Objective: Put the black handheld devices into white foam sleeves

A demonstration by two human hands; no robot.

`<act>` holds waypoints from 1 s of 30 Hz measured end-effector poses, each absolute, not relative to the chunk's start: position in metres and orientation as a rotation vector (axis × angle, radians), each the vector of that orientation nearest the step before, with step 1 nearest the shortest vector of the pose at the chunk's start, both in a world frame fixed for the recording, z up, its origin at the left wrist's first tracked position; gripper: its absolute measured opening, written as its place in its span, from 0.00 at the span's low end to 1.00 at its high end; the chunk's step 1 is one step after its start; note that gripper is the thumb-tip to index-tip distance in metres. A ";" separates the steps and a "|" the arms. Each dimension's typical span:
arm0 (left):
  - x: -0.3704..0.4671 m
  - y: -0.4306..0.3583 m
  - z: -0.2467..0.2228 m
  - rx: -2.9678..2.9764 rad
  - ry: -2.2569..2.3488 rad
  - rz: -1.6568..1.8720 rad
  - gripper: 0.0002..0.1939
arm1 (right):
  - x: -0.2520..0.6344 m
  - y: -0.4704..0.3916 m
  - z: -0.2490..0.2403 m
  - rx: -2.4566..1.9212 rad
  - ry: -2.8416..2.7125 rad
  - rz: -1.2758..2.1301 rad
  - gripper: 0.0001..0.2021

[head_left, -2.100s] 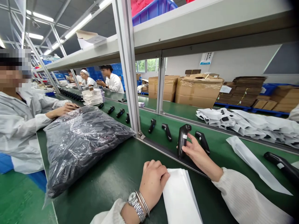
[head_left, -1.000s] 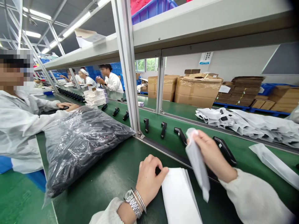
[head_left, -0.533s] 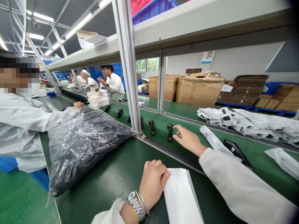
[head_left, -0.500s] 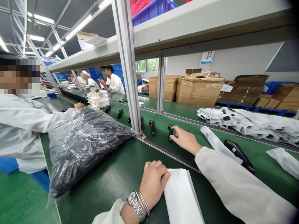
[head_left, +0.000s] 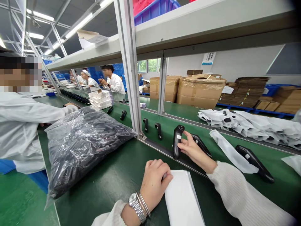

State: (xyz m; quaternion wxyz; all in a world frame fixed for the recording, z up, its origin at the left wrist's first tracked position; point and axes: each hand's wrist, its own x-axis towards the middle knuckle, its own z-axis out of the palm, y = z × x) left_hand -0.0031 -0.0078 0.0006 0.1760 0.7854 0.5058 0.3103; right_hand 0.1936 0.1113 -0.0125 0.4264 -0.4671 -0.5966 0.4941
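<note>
My right hand (head_left: 193, 150) grips a black handheld device (head_left: 177, 142) with a bent head and a white label, lifted upright over the belt's near edge. My left hand (head_left: 155, 179), wearing a watch and bangles, has curled fingers, its thumb on the top left corner of a stack of flat white bags (head_left: 183, 197). Behind my right hand lies another black device (head_left: 201, 144), partly hidden. Smaller-looking devices lie farther along the green belt, among them one black device (head_left: 159, 130) left of my right hand.
A clear plastic bag (head_left: 87, 150) full of dark items lies at left, beside a co-worker's white sleeve (head_left: 49, 116). A metal post (head_left: 128, 69) rises from the bench. To the right are a loose white sleeve (head_left: 231, 153), a black device (head_left: 255, 163) and a pile of filled white sleeves (head_left: 254, 125).
My right hand has taken hold of a black device and raised it toward me. Items on the belt have shifted to the right. My left hand stays at the white bags.
</note>
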 end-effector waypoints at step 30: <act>-0.012 -0.003 0.001 1.928 1.703 0.823 0.06 | 0.256 0.130 0.043 -1.410 -1.502 0.394 0.14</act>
